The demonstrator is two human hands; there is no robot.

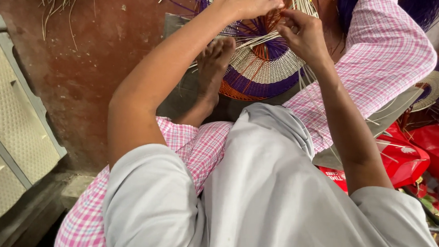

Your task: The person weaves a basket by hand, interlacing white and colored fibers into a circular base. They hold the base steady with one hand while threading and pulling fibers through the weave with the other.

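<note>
Sitting in a grey shirt and pink checked cloth, the person pins a woven disc under one foot on the floor; beyond, left hand and right hand each pinch its pale strands.

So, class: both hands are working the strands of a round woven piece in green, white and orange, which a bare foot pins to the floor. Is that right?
Not quite: the colour is wrong. In the head view the round woven piece is purple, white and orange, not green. The rest holds: the left hand and right hand work its strands, and a bare foot rests on it.
</note>
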